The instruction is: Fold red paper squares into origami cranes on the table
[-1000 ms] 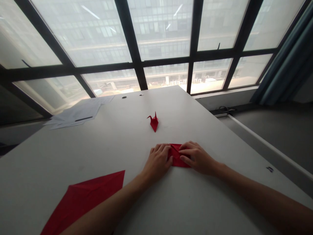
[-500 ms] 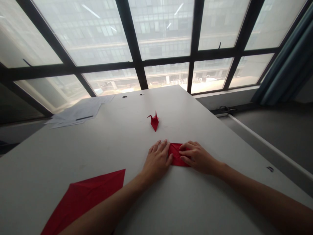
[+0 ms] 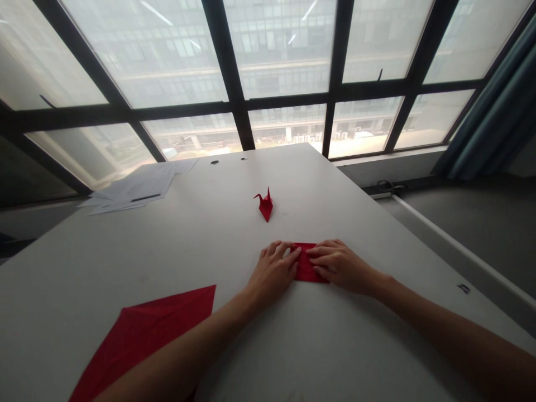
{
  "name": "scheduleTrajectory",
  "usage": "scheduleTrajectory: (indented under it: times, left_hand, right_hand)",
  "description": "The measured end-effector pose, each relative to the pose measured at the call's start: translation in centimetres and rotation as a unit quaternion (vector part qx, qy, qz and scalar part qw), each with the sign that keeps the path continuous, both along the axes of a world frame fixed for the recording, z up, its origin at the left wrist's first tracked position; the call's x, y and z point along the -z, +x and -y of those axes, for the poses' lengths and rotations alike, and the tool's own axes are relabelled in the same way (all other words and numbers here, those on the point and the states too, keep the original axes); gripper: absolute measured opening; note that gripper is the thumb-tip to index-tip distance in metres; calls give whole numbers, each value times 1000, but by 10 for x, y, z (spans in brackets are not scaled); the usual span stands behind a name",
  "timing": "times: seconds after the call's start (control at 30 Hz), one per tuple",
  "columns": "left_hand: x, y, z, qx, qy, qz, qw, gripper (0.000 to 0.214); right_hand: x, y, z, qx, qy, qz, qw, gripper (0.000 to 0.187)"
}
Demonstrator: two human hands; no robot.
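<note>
A folded piece of red origami paper (image 3: 307, 268) lies flat on the white table, its left and right ends covered by my hands. At its left end, my left hand (image 3: 275, 268) bends its fingers onto the paper, thumb and fingertips close together at the upper left corner. My right hand (image 3: 340, 267) grips the right end, with its fingers gathered on the paper's surface. Beyond both hands stands a finished red paper crane (image 3: 266, 205), touched by neither.
A larger red paper sheet (image 3: 154, 324) lies at the lower left, partly under my left forearm. White papers (image 3: 140, 184) with a dark pen (image 3: 146, 197) on them rest at the far left of the table (image 3: 188, 245). Windows stand behind, and a curtain (image 3: 489, 117) hangs at right.
My left hand's fingers have drawn in from lying nearly flat, its thumb and fingertips now bent over the paper's left end. My right hand stays on the right end. The view shifted slightly.
</note>
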State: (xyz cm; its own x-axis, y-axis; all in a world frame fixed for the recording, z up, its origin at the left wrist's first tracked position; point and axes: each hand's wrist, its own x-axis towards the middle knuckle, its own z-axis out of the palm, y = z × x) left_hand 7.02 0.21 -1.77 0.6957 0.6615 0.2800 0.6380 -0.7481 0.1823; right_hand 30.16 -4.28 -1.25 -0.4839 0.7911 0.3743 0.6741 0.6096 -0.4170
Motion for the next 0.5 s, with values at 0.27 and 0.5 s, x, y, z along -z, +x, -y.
scheduleTrajectory:
  times: [0.27,0.5]
  left_hand:
    - [9,-2,-6,54,-51,-20,997,48]
    - [8,-3,-6,41,-57,-33,997,47]
  right_hand:
    - [-13,17,5,-63,-90,14,994,47]
    - [-26,37,13,-88,-175,16,980,46]
